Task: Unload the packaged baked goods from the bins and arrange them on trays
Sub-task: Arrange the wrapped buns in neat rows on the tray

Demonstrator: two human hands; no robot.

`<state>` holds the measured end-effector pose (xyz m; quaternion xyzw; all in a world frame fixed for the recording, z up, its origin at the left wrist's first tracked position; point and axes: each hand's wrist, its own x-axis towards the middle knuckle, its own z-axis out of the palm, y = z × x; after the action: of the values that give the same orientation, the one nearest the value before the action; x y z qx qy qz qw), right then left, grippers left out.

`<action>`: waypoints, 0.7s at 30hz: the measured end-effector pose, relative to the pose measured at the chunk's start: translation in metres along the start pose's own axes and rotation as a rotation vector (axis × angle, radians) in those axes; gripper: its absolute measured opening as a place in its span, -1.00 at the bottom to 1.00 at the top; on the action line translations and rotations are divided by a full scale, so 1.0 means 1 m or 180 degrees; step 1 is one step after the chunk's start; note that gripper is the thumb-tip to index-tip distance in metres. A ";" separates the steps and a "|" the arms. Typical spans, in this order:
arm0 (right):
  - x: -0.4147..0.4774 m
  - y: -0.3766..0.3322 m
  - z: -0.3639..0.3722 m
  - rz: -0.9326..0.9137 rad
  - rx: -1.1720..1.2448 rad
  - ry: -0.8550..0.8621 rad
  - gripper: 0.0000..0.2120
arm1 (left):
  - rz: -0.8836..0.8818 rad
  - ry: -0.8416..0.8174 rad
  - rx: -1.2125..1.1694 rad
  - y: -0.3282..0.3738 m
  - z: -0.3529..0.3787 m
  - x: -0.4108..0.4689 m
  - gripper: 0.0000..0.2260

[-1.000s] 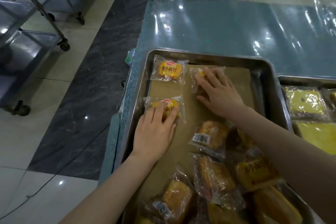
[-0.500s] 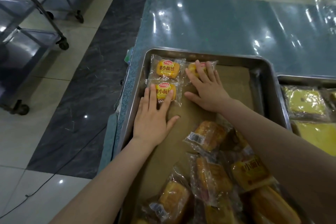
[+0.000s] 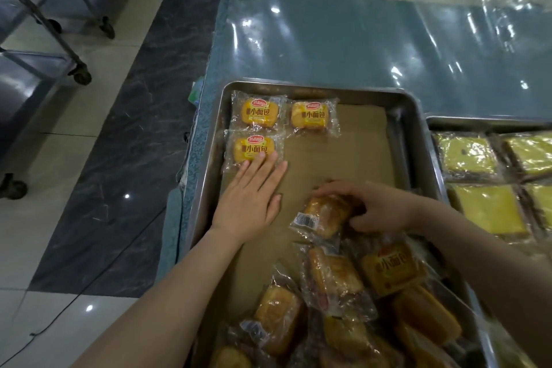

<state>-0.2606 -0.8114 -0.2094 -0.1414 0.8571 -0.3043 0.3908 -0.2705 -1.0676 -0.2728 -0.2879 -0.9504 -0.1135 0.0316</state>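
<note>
Three packets [image 3: 259, 112] lie in the tray's [image 3: 413, 116] far-left corner, a heap [image 3: 352, 302] nearer.

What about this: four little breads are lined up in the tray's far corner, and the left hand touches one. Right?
Not four. The head view shows three little breads lined up in the tray's far corner, and the left hand touches one.

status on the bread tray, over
Left hand flat, fingertips on nearest placed pack. Right hand gripping barcode-up pack off pile. Two more packs set along tray far rim; nothing blocking.
</note>
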 end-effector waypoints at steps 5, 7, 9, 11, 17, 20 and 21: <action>0.009 0.003 0.017 -0.0016 -0.0935 0.0811 -0.40 | -0.0100 -0.0200 -0.0002 -0.004 0.002 0.002 -0.50; 0.013 0.005 0.010 0.0024 -0.0373 0.1036 -0.63 | -0.0111 -0.0177 -0.0026 -0.003 0.000 0.002 -0.50; 0.015 0.009 0.002 0.0180 0.0240 0.1270 -0.76 | -0.0118 -0.0136 -0.0071 -0.001 -0.001 0.002 -0.51; 0.015 0.011 -0.004 0.0355 0.0812 0.1568 -0.68 | -0.0111 -0.0095 -0.0101 -0.001 -0.001 0.002 -0.51; 0.017 0.018 -0.011 0.0724 0.0770 0.1644 -0.65 | -0.0129 -0.0056 -0.0107 -0.002 0.001 0.002 -0.52; 0.022 0.023 -0.004 0.0835 0.0000 0.2308 -0.51 | -0.0150 -0.0034 -0.0118 -0.002 0.002 0.003 -0.53; 0.023 0.021 -0.001 0.0679 -0.0121 0.2482 -0.50 | -0.0160 -0.0030 -0.0125 -0.002 0.002 0.003 -0.53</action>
<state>-0.2763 -0.8056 -0.2361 0.0672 0.9564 -0.2770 0.0631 -0.2736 -1.0671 -0.2747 -0.2650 -0.9551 -0.1314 0.0187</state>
